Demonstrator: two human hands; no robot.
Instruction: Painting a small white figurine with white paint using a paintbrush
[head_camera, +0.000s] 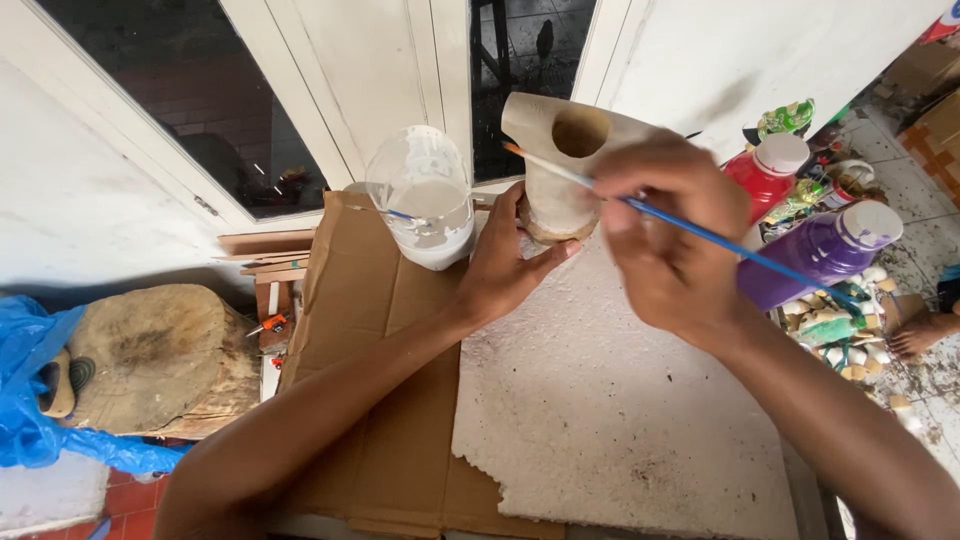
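Two hands work one wooden piece (560, 165). I see it standing upright on the white foam board (620, 400), long axis vertical, its round hole facing me. My left hand (505, 265) wraps the base from the left, fingers curled tight on it. My right hand (675, 235) pinches a blue brush (700, 232), which slants with bristles up-left at the piece and handle down-right. A cut plastic cup (425, 200) of white paint sits just left on cardboard (380, 400). Right of the board stand a red bottle (765, 170) and a purple bottle (825, 250), both white-capped.
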